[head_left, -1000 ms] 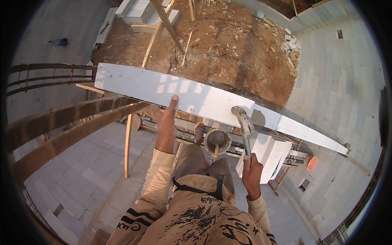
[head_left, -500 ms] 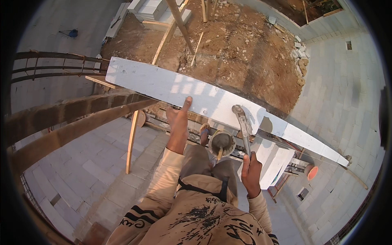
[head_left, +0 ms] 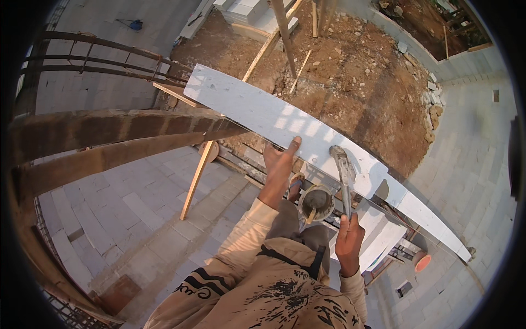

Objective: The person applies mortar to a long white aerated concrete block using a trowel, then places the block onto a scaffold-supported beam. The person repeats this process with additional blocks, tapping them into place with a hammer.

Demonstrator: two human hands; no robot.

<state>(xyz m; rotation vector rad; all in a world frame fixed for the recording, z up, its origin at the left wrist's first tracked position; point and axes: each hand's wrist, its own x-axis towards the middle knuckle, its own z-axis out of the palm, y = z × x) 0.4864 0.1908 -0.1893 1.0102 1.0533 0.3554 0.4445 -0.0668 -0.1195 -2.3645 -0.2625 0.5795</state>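
Note:
A long pale lightweight block [head_left: 257, 112] lies along the top of a wall, running from upper left down to the right. At its near edge my left hand [head_left: 278, 167] grips with the thumb on the top face; the other fingers are partly hidden against the near side. My right hand [head_left: 349, 244] is closed around the handle of a metal hammer [head_left: 343, 172]. Its mortar-smeared head is on or just above the block's top near the right end. Grey mortar [head_left: 382, 190] fills the joint beside the neighbouring block [head_left: 430, 215].
A mortar bucket [head_left: 323, 214] with a stick-like handle stands by my foot [head_left: 296, 186]. Wooden beams [head_left: 98, 123] and steel rebar [head_left: 93, 55] extend on the left. Brown rubble ground [head_left: 350, 82] lies beyond the wall. White blocks [head_left: 383, 225] and an orange container [head_left: 422, 261] are at right.
The whole view has shifted, so the wall and hands appear farther right. My left hand still holds the block's edge, and the hammer head stays at the block's right part.

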